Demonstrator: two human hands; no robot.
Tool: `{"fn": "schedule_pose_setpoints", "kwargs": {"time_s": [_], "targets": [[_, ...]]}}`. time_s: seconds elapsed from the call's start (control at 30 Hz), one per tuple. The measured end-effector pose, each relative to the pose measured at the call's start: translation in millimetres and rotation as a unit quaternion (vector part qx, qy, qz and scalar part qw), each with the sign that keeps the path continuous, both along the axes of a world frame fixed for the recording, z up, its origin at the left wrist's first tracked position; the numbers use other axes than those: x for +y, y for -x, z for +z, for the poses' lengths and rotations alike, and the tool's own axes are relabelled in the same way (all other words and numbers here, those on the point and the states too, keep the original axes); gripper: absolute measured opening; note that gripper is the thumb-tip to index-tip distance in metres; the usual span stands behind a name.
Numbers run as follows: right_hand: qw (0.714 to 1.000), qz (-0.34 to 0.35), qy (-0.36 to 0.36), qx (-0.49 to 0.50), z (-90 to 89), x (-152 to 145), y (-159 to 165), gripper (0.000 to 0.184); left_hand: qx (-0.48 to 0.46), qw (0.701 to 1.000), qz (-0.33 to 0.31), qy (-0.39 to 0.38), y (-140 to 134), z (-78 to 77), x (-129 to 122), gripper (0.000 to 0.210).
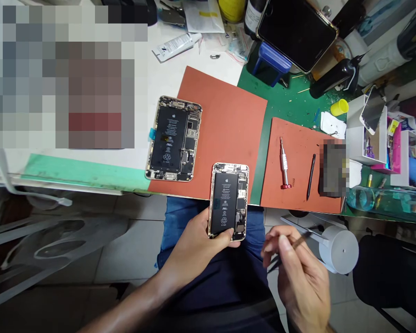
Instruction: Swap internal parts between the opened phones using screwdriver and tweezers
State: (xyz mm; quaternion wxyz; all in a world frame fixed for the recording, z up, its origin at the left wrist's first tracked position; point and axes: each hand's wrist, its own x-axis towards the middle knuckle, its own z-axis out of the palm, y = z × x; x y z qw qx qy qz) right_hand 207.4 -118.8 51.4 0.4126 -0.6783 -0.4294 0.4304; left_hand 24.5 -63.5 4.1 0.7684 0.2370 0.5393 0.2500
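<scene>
Lying rt. of held phone (228, 202): screwdriver (284, 164), blk tool (311, 176).

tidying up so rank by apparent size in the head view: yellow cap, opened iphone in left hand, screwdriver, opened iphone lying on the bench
1. Lying opened iPhone
2. Held opened iPhone
3. Screwdriver
4. Yellow cap

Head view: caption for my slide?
Left hand holds an opened iPhone, right hand a thin dark tool; another opened iPhone lies on a reddish mat.
</scene>
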Motion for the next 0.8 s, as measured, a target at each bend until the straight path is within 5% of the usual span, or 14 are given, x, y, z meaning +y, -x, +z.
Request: {"fn": "schedule_pose_setpoints", "kwargs": {"time_s": [0.2, 0.33, 0.53, 0.8], "targets": [[0.992, -0.075, -0.101, 0.025, 9.4, -19.2, -11.5, 0.046, -0.066, 0.997, 0.036, 0.019, -8.1, -5.6, -11.5, 0.027], [0.983, -0.101, -0.152, 0.002, -5.4, -25.5, -2.8, 0.007, -0.067, 0.996, 0.053, 0.016, -17.6, -9.5, -16.6, 0.029], [0.955, -0.082, -0.228, -0.171, -23.6, -29.9, 14.4, 0.035, -0.063, 0.996, 0.069, 0.006, -27.9, -6.8, -15.5, 0.033], [0.945, -0.056, -0.246, -0.210, -37.9, -26.1, 20.0, 0.046, -0.068, 0.995, 0.075, 0.003, -29.7, -8.7, -17.1, 0.028]]}}
